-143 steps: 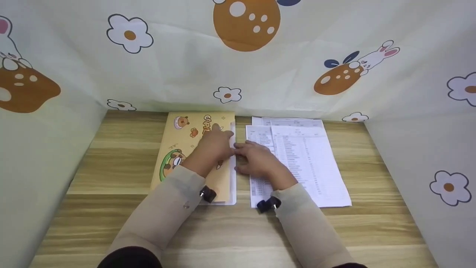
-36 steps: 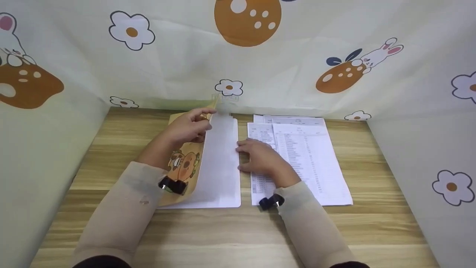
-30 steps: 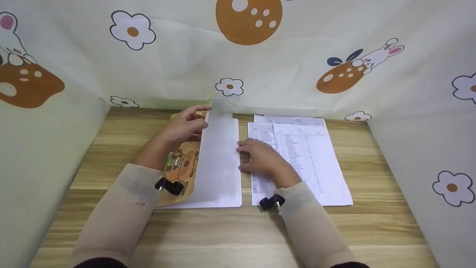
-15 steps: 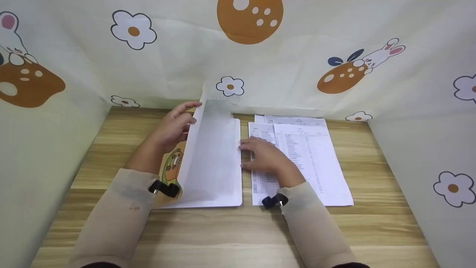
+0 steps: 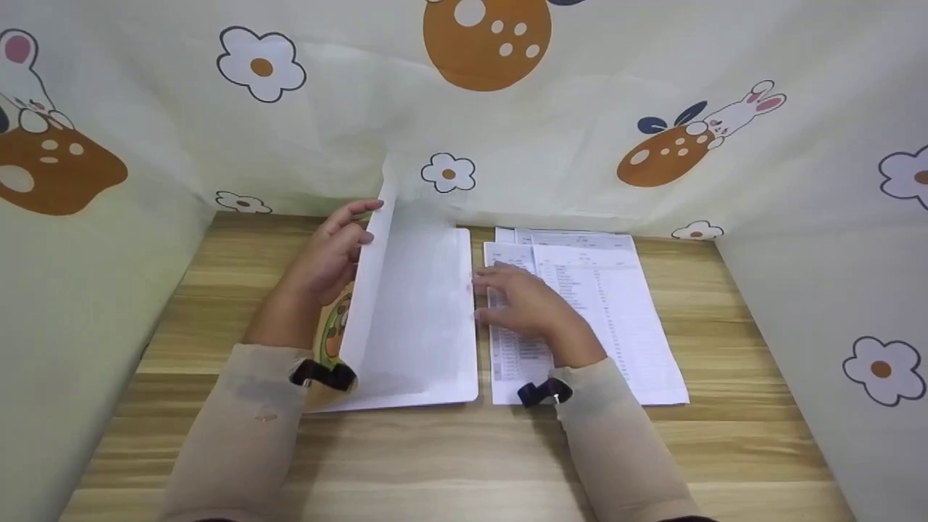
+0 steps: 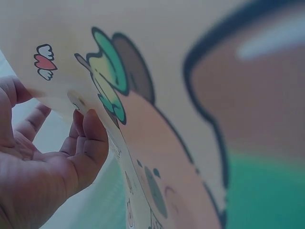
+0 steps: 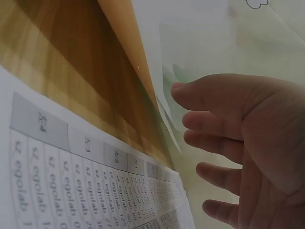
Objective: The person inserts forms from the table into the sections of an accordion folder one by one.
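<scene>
A folder [image 5: 424, 319] lies on the wood-grain table, its yellow cartoon-printed cover [image 6: 176, 138] raised to stand steeply on the left side. White inner pages or pockets show beneath it. My left hand [image 5: 330, 254] holds the raised cover by its free edge, fingertips at the upper part; the left wrist view shows the thumb and fingers about that edge. My right hand [image 5: 525, 301] is beside the folder's right edge, over the printed sheets. In the right wrist view its fingers [image 7: 214, 136] are extended and hold nothing.
Several overlapping printed sheets [image 5: 609, 326] lie to the right of the folder, a narrow strip of table [image 5: 484, 391] between them. A patterned cloth wall [image 5: 348, 101] rises right behind, with more cloth along both sides.
The folder was closed at first; my left hand has lifted its cover and swung it leftward, baring the white inside. My right hand has drifted slightly right, off the folder's edge.
</scene>
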The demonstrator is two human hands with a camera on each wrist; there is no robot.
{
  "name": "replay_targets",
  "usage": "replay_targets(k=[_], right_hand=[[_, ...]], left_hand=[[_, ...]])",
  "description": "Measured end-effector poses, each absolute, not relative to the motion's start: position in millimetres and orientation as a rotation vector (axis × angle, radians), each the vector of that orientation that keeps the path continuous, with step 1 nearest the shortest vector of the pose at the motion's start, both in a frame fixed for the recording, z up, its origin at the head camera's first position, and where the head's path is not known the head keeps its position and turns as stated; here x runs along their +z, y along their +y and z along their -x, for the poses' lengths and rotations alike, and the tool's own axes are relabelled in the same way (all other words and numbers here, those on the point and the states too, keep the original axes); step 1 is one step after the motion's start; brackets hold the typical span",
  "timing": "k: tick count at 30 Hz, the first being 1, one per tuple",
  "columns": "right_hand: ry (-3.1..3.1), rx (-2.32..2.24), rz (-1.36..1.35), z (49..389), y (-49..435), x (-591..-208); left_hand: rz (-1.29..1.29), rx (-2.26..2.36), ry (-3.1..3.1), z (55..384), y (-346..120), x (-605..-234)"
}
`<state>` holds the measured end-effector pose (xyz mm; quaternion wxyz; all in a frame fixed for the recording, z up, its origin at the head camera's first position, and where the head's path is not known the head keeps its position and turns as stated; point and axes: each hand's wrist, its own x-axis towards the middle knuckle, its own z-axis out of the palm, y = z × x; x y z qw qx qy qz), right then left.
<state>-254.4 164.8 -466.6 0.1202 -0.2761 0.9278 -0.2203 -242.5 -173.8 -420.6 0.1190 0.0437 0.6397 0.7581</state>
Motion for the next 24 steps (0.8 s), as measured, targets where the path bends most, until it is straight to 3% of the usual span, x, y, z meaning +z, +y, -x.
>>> replay_targets(k=[13,24], right_hand=[[2.783,-0.681,0.739,252.2,203.4,-459.4],[2.847,-0.715,0.412,249.3,264.7,-453.4]], left_hand=[[-0.154,2.418,1.722,239.3,-173.7,-432.7],[-0.183,2.447,1.703,234.8,-174.0,-433.9]])
